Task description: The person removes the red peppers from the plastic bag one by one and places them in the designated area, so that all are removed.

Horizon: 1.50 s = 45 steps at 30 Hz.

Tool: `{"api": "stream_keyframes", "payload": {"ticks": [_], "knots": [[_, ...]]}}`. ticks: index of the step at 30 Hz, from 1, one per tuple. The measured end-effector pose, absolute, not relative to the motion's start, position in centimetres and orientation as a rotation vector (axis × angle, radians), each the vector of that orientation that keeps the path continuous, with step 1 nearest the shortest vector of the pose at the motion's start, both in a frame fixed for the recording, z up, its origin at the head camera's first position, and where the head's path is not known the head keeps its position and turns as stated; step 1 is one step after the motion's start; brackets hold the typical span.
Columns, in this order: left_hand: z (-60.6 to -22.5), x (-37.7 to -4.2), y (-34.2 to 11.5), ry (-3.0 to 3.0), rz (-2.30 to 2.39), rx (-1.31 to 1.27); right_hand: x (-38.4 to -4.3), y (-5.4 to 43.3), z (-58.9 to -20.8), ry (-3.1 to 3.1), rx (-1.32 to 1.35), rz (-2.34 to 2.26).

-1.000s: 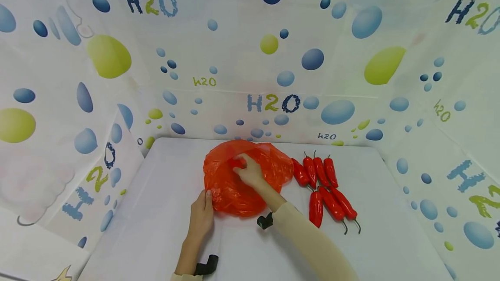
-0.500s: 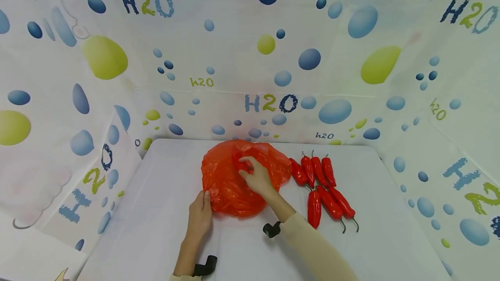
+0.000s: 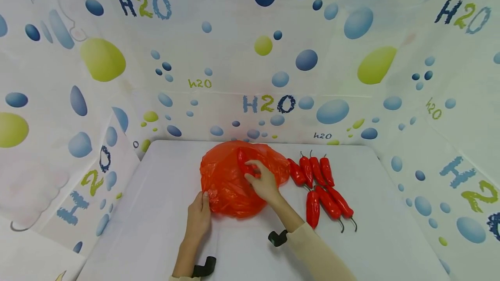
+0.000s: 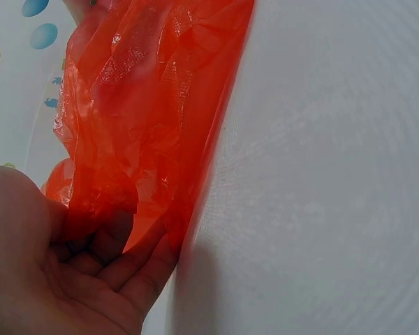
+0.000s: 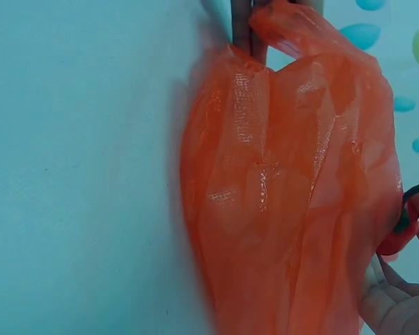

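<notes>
An orange-red plastic bag (image 3: 224,190) lies crumpled near the middle of the white table. My left hand (image 3: 199,214) pinches its near left edge; the left wrist view shows thumb and fingers (image 4: 150,269) curled about the thin plastic. Over the bag, my right hand (image 3: 266,183) holds a red chili pepper (image 3: 242,159) by its stem end, the pepper's body pointing away from me. In the right wrist view the pepper's green stem and red shoulder (image 5: 398,241) show between the fingertips, at the bag's side. Plastic partly hides that hand's work there.
Several red chili peppers (image 3: 312,209) lie in two rows on the table (image 3: 375,194), right of the bag. A white curtain (image 3: 230,51) with blue and green drops rises behind and at both sides. The table's back edge runs just beyond the bag.
My right hand has drawn back toward me and to the right, and the chili pepper in its fingers has come into clear view. The left hand keeps its hold on the bag.
</notes>
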<state>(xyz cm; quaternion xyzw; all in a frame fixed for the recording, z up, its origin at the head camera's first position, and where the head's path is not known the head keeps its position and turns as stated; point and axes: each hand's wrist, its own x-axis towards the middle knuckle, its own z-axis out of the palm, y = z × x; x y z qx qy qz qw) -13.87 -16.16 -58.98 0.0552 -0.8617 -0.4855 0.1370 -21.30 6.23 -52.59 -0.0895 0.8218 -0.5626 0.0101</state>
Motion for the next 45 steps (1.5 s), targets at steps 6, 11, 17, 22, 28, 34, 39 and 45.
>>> {"api": "stream_keyframes", "payload": {"ticks": [6,11,17,22,28,34,39,45], "knots": [[-59.2,-13.9,-16.1,-2.467,-1.387,0.153,-20.2,7.1,-52.6,2.613,-0.245,-1.754],[-59.1,-13.9,-16.2,-2.472,-1.399,0.15,-19.3,7.7,-52.4,2.662,-0.18,-1.73],[-59.0,-13.9,-16.2,-2.482,-1.403,0.153,-18.5,8.3,-52.3,2.7,-0.084,-1.695],[-58.8,-13.8,-16.1,-2.497,-1.418,0.156,-17.9,8.9,-52.6,2.693,-0.07,-1.721],[-58.8,-13.8,-16.1,-2.498,-1.415,0.156,-17.0,9.9,-52.9,2.706,-0.077,-1.764],[-58.7,-13.8,-16.2,-2.494,-1.412,0.157,-16.1,10.9,-53.4,2.741,-0.055,-1.789],[-58.7,-13.9,-16.2,-2.513,-1.419,0.158,-15.5,11.6,-54.2,2.712,-0.021,-1.835],[-58.9,-13.9,-16.2,-2.53,-1.418,0.166,-14.7,12.1,-54.3,2.702,0.096,-1.841]]}}
